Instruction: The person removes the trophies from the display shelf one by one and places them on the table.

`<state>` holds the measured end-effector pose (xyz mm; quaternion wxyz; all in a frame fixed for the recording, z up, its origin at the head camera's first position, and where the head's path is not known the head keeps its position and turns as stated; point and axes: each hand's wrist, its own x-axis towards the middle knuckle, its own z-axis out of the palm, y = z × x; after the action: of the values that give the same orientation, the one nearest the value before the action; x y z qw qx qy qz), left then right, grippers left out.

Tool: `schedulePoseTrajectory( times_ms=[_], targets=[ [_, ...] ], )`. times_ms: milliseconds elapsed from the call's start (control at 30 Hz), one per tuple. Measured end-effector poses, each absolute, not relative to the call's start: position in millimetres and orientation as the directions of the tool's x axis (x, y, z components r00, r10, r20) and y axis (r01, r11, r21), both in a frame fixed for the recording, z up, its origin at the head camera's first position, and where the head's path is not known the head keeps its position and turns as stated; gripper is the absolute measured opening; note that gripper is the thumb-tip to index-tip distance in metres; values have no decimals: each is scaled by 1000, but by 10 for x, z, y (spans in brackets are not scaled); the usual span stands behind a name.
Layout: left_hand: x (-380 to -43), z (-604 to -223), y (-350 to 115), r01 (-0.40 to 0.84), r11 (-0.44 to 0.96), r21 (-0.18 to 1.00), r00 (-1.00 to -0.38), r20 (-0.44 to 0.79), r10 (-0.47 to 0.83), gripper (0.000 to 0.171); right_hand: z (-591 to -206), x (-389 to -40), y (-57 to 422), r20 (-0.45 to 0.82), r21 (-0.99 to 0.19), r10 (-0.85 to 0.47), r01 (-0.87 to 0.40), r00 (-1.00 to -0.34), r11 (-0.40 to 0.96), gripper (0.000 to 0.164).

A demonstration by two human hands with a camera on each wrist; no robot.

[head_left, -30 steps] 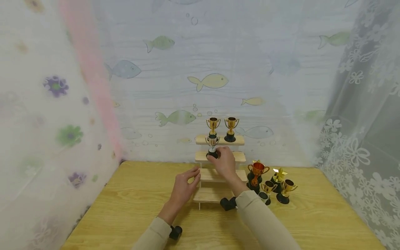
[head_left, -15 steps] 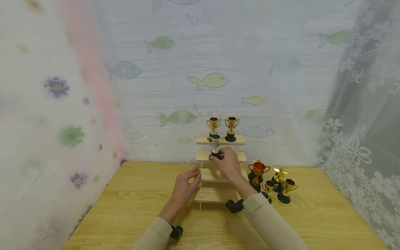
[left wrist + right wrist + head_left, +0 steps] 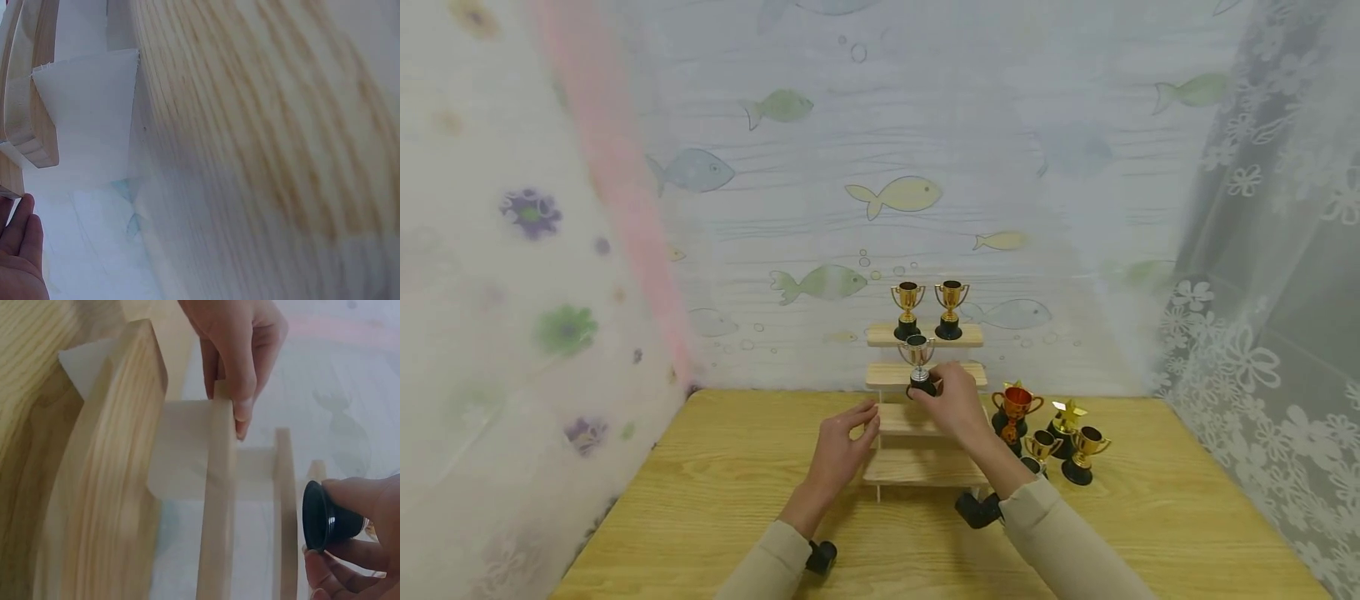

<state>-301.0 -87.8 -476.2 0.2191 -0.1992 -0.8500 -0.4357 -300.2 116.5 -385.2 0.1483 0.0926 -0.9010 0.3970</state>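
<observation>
My right hand [image 3: 958, 404] pinches the black base [image 3: 340, 525] of a small silver trophy cup [image 3: 917, 352] between thumb and fingers. The cup is upright in the head view and overlaps the front edge of the stand's second step from the top; the right wrist view shows the underside of its base. My left hand [image 3: 838, 450] holds the left end of a lower step of the wooden tiered stand [image 3: 921, 468], fingertips on the board's edge. Two gold trophy cups, a left one [image 3: 907, 297] and a right one [image 3: 951, 297], stand on the top step.
Right of the stand, several more trophies stand on the wooden table [image 3: 715, 500]: a red-orange cup [image 3: 1018, 403], a gold star trophy [image 3: 1067, 414], a gold cup [image 3: 1088, 446] and others partly hidden. Behind hangs a fish-patterned curtain [image 3: 820, 217].
The silver trophy in my right hand has moved a little right, then down and toward me over the second step's front edge. My left hand has stayed at the stand.
</observation>
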Motion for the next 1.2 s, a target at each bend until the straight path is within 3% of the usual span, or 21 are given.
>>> schedulePoseTrajectory(
  times_ms=[1200],
  targets=[
    [-3030,-4781,-896,544,507,668,-819,555,146,31,-4094,-2669,1445,387,-672,-48,-318,-921,669,18]
  ],
)
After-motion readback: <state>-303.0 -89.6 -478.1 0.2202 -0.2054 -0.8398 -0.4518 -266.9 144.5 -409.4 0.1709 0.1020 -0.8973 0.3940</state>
